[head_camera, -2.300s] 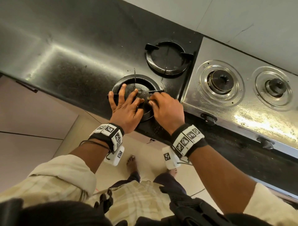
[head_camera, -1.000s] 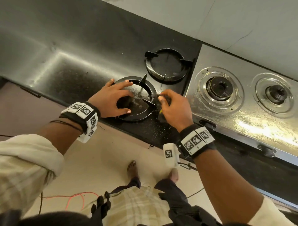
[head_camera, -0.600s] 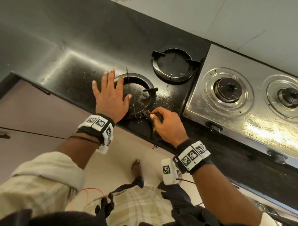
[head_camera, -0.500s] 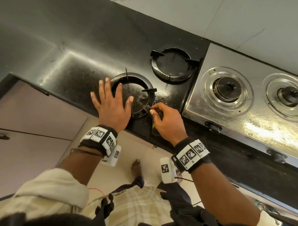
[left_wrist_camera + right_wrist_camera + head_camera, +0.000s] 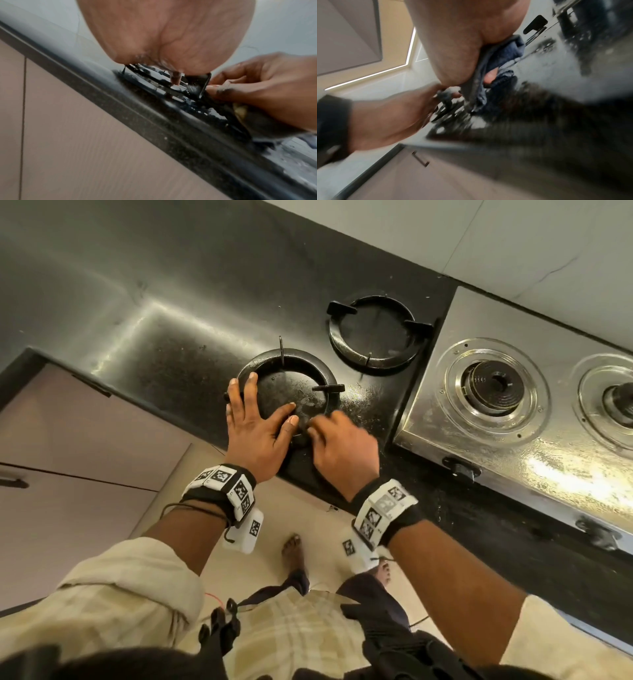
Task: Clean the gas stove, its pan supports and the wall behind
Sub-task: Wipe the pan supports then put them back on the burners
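Two black ring-shaped pan supports lie on the dark counter, off the stove: a near one (image 5: 320,371) and a far one (image 5: 376,361). My left hand (image 5: 260,409) lies flat on the near support's front-left rim, fingers straight and thumb spread inward. My right hand (image 5: 332,440) grips a dark blue-grey cloth (image 5: 503,56) and presses it against the same support's front-right rim, right beside the left thumb. The hand hides the cloth in the head view. The steel gas stove (image 5: 513,446) stands to the right with its burners bare (image 5: 493,381).
Light wall tiles (image 5: 513,251) run behind the counter and stove. Two black knobs (image 5: 460,469) stick out of the stove's front. Wet specks cover the counter (image 5: 171,354) around the supports. Below its edge are cabinet fronts (image 5: 85,440) and the floor.
My left hand went from gripping the tilted near support to lying flat on it. The support now lies flat. My right hand with the cloth slid left along the front rim.
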Demonstrator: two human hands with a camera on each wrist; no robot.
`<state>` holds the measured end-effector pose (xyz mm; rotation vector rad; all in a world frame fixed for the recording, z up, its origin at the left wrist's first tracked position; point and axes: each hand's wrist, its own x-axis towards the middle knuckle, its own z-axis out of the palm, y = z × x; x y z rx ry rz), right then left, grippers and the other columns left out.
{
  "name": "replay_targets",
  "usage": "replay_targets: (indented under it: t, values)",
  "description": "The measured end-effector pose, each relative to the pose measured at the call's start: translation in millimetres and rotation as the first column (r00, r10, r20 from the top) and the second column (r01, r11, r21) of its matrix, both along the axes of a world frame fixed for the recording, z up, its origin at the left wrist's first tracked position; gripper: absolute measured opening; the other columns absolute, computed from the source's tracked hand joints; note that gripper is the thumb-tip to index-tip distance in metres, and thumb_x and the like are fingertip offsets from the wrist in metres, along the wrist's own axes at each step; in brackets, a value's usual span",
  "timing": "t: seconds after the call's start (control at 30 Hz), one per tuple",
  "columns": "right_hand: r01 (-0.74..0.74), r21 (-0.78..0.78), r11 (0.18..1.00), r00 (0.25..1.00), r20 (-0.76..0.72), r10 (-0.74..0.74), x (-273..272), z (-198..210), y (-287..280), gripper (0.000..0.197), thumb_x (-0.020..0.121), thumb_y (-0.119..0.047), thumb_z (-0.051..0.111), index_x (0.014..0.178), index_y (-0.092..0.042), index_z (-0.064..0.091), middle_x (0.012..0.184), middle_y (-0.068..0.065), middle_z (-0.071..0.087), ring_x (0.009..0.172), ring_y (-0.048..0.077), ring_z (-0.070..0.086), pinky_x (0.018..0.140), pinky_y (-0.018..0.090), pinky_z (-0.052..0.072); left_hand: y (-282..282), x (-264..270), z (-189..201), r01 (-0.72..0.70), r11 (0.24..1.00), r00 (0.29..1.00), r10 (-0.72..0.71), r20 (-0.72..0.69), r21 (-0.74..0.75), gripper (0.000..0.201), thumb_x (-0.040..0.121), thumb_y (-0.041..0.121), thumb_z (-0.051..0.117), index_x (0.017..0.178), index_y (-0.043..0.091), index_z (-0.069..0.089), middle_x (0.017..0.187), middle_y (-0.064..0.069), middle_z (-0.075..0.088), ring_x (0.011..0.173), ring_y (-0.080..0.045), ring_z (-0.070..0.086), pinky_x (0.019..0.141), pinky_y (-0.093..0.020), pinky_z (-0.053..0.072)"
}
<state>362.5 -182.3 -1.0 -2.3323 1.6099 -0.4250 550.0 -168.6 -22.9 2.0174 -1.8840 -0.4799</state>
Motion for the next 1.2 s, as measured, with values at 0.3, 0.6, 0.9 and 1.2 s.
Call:
replay_targets:
  t: [0.3,0.6,0.9,1.2]
  values:
    - [0.203,-0.014,0.979,0.978,0.046,-0.202,2,1,-18,0.025,0.108,-0.034,0.051,0.12,-0.021,0.069,0.106,0.001,0.063,0.071,0.02,0.065,0.062,0.034,0.055,0,0,0,-0.012,1.0,1.0,0.013,-0.007,0.02,0.051,0.103,0.064,0.031,0.137,0.042,0.062,0.171,0.0,-0.01,0.156,-0.032,-0.02,0.124,-0.061,-0.002]
    - [-0.098,-0.023,0.995,0.994,-0.049,0.097,8,-1,11,0.021,0.103,-0.028,0.059,0.116,-0.017,0.071,0.097,0.001,0.059,0.055,0.022,0.058,0.047,0.027,0.032,0,4,-2,0.027,1.0,0.999,-0.027,-0.019,-0.008,0.047,0.102,0.061,0.038,0.137,0.042,0.063,0.172,-0.002,-0.006,0.157,-0.033,-0.019,0.124,-0.059,-0.003]
    - [0.228,-0.007,0.974,0.973,-0.03,-0.228,-7,7,-40,0.025,0.107,-0.033,0.049,0.113,-0.019,0.07,0.1,-0.003,0.061,0.077,0.022,0.065,0.072,0.039,0.056,-4,1,1,0.006,1.0,1.0,-0.006,-0.015,0.013,0.048,0.1,0.065,0.04,0.131,0.041,0.067,0.171,0.0,-0.003,0.157,-0.03,-0.017,0.125,-0.062,0.002]
    - [-0.054,0.06,0.997,0.986,0.164,0.043,17,-5,30,0.019,0.101,-0.025,0.055,0.11,-0.02,0.071,0.094,-0.005,0.06,0.066,0.022,0.061,0.053,0.033,0.045,-1,5,-2,0.034,0.999,0.999,-0.034,-0.005,-0.034,0.051,0.099,0.065,0.039,0.134,0.04,0.065,0.172,-0.005,0.0,0.157,-0.035,-0.011,0.125,-0.063,0.004]
